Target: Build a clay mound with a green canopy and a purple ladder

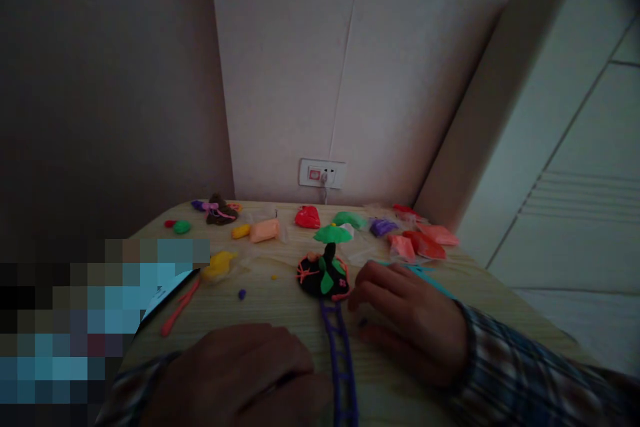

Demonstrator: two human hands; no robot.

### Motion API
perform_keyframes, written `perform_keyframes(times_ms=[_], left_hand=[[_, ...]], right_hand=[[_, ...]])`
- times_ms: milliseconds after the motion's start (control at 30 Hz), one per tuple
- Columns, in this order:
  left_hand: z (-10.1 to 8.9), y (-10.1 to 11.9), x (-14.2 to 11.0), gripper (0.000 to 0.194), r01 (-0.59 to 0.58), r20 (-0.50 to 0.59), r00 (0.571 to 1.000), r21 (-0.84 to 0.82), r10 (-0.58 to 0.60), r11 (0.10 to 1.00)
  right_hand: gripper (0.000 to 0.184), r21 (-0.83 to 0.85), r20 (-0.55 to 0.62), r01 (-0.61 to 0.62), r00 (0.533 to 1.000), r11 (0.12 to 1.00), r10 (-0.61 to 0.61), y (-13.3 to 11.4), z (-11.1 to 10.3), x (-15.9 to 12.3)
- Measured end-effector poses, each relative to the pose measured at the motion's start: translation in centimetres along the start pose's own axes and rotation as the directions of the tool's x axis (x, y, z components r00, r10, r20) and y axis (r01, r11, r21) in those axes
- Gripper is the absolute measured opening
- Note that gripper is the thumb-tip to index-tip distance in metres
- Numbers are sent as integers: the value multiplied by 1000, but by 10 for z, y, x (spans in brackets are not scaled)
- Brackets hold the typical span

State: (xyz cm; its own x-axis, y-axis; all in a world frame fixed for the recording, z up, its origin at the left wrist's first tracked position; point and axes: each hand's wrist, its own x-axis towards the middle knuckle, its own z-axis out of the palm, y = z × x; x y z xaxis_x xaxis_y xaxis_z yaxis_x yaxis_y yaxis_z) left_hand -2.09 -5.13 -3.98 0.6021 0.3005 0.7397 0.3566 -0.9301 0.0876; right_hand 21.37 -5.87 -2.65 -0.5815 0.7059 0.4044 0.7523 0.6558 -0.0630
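Observation:
A black round clay base stands mid-table, carrying a dark stem, green leaves, a green umbrella-like top and orange and pink bits. From its front edge a purple clay ladder runs toward me. My left hand lies left of the ladder, fingers curled and together; whatever is in them is hidden. Beside the base and to the ladder's right is my right hand, fingers bent, with a gap between thumb and forefinger. A small dark piece shows at that thumb's tip; whether they touch is unclear.
Bagged clay lies along the back, including a red lump, a peach block and an orange-red pack. Yellow clay, a coral stick and a purple ball sit left. A tablet-like screen borders them.

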Motion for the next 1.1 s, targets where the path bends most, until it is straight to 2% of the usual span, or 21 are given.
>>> perform_keyframes(times_ms=[67, 167, 333, 467, 533, 633, 733, 800, 900, 967, 1100], left_hand=[[0, -1, 1, 38, 3, 60, 998, -16, -2, 1000], [0, -2, 1, 39, 57, 106, 993, -46, -52, 997], [1, -6, 0, 22, 49, 199, 980, -84, -31, 995], [-4, -11, 6, 18, 186, 254, 959, -225, -127, 956], [-9, -12, 14, 13, 322, 344, 914, -287, -217, 902], [-13, -12, 25, 7, 531, 464, 813, -344, -352, 774], [-13, -11, 31, 6, 682, 542, 720, -438, -433, 586], [-10, -9, 31, 11, 731, 574, 682, -511, -452, 453], [-6, -8, 30, 15, 742, 602, 667, -588, -440, 322], [-4, -7, 30, 14, 732, 604, 677, -615, -421, 294], [-2, -7, 30, 10, 691, 570, 714, -668, -407, 276]], right_hand=[[5, 23, 14, -9, 1000, 1000, 9, 2, 6, 0], [13, 56, -9, -22, 1000, 998, 23, 4, 15, 1], [16, 88, -69, -3, 998, 996, 9, 6, 15, 2], [15, 128, -11, -6, 1000, 992, 7, 8, 8, 1], [15, 143, 0, 5, 1000, 990, -5, 7, 4, 2], [17, 159, -39, 18, 999, 987, -12, 4, -4, 3], [19, 214, -90, 19, 996, 977, 0, -3, -11, 4], [18, 285, -127, 51, 992, 957, -15, -10, -13, 6], [16, 413, -172, 150, 981, 898, -85, -24, -12, 8], [15, 465, -202, 195, 973, 863, -111, -34, -11, 10], [11, 421, -263, 225, 957, 879, -119, -47, -9, 12]])
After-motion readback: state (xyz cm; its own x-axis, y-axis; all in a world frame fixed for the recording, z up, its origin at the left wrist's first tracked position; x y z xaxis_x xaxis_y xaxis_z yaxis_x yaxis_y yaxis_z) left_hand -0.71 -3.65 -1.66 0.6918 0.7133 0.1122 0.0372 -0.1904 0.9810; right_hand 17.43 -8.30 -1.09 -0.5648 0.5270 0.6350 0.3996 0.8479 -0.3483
